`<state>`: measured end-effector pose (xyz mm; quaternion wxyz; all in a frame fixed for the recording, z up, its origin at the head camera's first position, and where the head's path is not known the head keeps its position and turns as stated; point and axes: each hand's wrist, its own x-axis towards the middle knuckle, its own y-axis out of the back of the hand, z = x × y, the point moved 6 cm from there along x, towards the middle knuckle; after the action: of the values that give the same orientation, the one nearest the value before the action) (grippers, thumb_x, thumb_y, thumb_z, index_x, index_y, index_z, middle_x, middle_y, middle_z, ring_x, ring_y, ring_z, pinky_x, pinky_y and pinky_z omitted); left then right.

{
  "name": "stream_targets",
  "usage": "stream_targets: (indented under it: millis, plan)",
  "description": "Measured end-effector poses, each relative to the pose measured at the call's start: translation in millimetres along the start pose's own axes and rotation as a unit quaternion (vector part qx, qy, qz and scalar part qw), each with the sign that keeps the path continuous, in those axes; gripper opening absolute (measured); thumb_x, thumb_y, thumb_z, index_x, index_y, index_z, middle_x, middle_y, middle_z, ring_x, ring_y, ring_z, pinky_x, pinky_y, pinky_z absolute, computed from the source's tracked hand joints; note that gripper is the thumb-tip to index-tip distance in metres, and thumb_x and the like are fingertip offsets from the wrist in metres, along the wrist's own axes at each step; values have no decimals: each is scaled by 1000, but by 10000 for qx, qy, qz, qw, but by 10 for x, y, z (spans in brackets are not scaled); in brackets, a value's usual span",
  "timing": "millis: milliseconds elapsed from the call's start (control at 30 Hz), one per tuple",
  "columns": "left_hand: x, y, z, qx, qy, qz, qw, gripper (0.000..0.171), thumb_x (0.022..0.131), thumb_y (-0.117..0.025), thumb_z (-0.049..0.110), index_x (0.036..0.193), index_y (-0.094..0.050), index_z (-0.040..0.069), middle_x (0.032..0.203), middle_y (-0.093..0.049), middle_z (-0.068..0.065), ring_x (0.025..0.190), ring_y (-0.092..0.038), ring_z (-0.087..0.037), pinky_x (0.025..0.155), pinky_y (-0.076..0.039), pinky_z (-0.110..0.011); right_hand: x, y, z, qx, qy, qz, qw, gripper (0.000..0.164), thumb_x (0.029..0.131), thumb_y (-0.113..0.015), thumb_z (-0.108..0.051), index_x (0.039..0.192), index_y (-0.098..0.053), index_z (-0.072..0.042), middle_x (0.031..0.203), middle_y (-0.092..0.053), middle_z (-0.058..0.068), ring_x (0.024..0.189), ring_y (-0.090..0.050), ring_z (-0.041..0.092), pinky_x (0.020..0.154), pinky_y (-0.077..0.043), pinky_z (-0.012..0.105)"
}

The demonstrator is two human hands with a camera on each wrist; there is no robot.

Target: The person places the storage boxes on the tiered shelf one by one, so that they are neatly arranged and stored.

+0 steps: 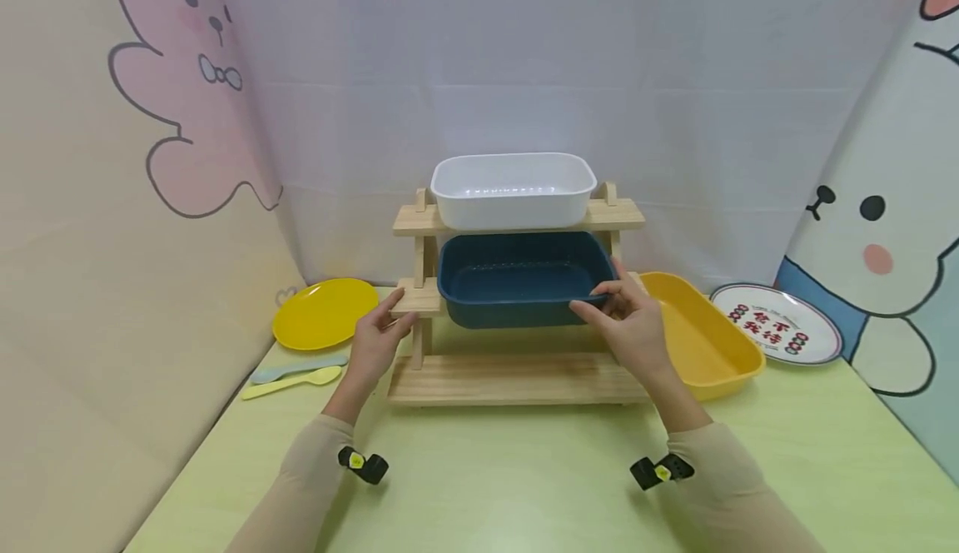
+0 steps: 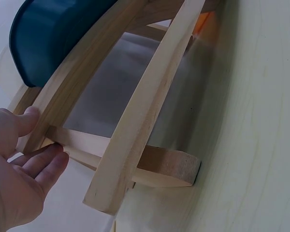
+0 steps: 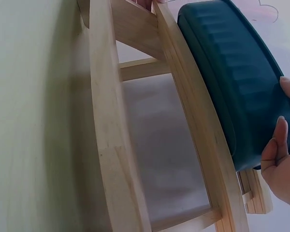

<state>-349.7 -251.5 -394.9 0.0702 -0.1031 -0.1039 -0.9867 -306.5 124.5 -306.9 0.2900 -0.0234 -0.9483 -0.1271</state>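
A three-tier wooden rack (image 1: 517,380) stands in the middle of the table. On its middle shelf is a dark blue plastic basin (image 1: 509,313), and a white basin (image 1: 513,211) sits on the top shelf. My left hand (image 1: 375,343) grips the left end of the middle shelf, thumb on top and fingers beneath, as the left wrist view shows with the hand (image 2: 19,179) beside the board. My right hand (image 1: 633,332) holds the right front corner of the dark blue basin. In the right wrist view, its thumb and fingers (image 3: 281,130) lie against the basin's end.
A yellow basin (image 1: 693,336) lies tilted right of the rack, with a white oval plate (image 1: 779,320) bearing red characters beyond it. To the left are a yellow plate (image 1: 325,314), a yellow spoon (image 1: 300,381) and a pale blue utensil (image 1: 300,367). Curtains enclose the table.
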Motion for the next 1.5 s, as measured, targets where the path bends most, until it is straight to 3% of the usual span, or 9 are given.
stream_targets:
  millis: [333, 500, 700, 1067, 1500]
  plan:
    - [30, 10, 25, 54, -76, 29, 10000, 61, 94, -72, 25, 150, -49, 13, 127, -65, -21, 113, -66, -30, 89, -56, -28, 115, -97, 48, -2, -221, -66, 9997, 25, 92, -73, -6, 107, -62, 10, 160, -27, 18, 67, -49, 13, 54, -39, 11]
    - [15, -1, -14, 55, 32, -45, 10000, 62, 95, -71, 24, 151, -47, 13, 134, -61, -21, 115, -64, -30, 90, -55, -28, 152, -149, 249, 78, -343, -48, 9994, 26, 92, -74, -7, 110, -63, 9, 162, -26, 14, 70, -48, 14, 56, -39, 10]
    - [-11, -6, 2, 79, -11, 14, 10000, 60, 95, -71, 23, 150, -48, 13, 128, -64, -21, 113, -66, -30, 90, -56, -27, 162, -170, 387, 43, -293, 85, 9995, 26, 90, -77, -15, 108, -66, 0, 162, -27, 5, 68, -49, 13, 56, -42, 11]
    - [-1, -7, 8, 132, -150, 52, 9998, 60, 96, -70, 20, 150, -46, 8, 133, -60, -24, 112, -66, -30, 88, -56, -26, 162, -170, 385, -184, -184, 202, 9995, 27, 90, -78, -21, 105, -67, -1, 161, -31, 8, 68, -50, 15, 56, -43, 11]
    - [-26, -5, 27, 161, -63, 15, 9998, 60, 96, -70, 22, 150, -48, 13, 129, -64, -21, 113, -65, -30, 90, -55, -28, 180, -134, 430, -128, -183, 165, 9996, 29, 90, -78, -22, 108, -67, -2, 161, -31, 12, 69, -51, 16, 57, -44, 11]
